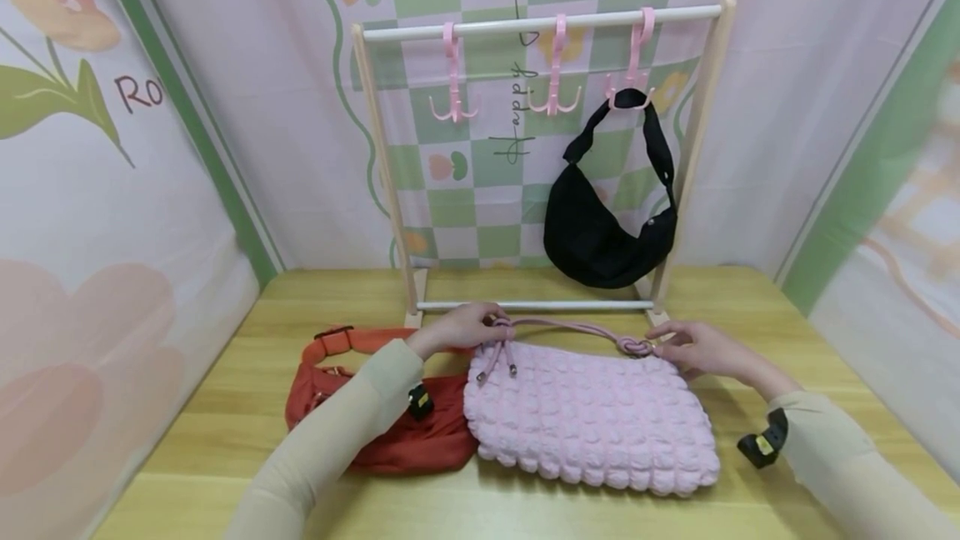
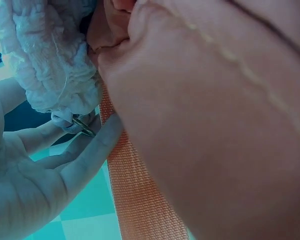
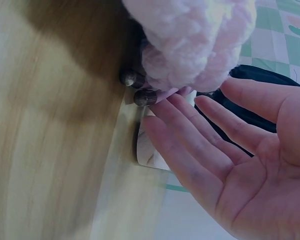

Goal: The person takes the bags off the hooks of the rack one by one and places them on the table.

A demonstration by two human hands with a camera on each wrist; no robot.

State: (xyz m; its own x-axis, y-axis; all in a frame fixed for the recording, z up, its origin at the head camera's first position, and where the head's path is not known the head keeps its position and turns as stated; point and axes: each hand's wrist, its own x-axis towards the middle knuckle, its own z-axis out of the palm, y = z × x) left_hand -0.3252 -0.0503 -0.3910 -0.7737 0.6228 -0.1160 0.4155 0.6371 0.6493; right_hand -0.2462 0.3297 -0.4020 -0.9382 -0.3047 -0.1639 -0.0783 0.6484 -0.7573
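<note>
A pink puffy quilted handbag (image 1: 592,415) lies on the table, its cord handle (image 1: 570,323) knotted at both top corners. My left hand (image 1: 465,327) pinches the cord at the bag's left corner; in the left wrist view its fingers (image 2: 90,155) are around a small metal ring (image 2: 83,126). At the opposite corner, my right hand (image 1: 701,348) touches the knot with fairly straight fingers (image 3: 190,145), beside metal-tipped cord ends (image 3: 146,97). Under my left forearm lies a red-orange bag (image 1: 420,444), partly hidden, against the pink one's left side.
Behind the bags stands a wooden rack (image 1: 378,148) with a white top bar (image 1: 510,25) and pink hooks (image 1: 555,77). A black shoulder bag (image 1: 600,232) hangs from the right hook. Printed cloth (image 1: 307,148) encloses the wooden table (image 1: 217,407).
</note>
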